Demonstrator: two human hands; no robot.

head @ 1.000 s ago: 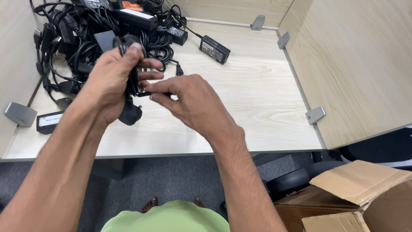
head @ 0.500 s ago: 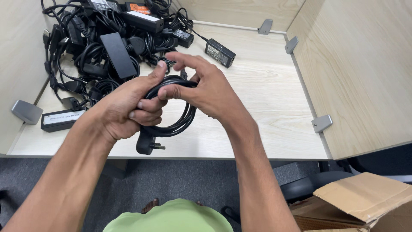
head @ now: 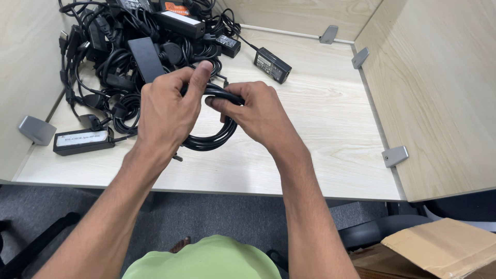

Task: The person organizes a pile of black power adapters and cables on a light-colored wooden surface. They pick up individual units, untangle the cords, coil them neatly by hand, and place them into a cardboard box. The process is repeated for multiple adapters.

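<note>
Coiled black cable [head: 209, 138] sits at the centre of the frame, held above a pale wooden table [head: 320, 139] by both hands. Its loops hang down below the fingers, just over the tabletop. The left hand [head: 168, 111] is curled around the left side of the coil, its index finger stretched across the top of the bundle. The right hand [head: 258, 111] grips the upper right part of the coil, thumb and fingers pinched tight on the strands. A small plug end peeks out beneath the left hand.

In the upper left of the frame lies a tangled heap of black cords and power adapters [head: 139, 46]. One black power adapter [head: 272, 64] rests apart near the top centre. Another adapter with a white label [head: 82, 141] lies at the left edge. Grey metal brackets [head: 394, 155] join the table to wooden side panels.
</note>
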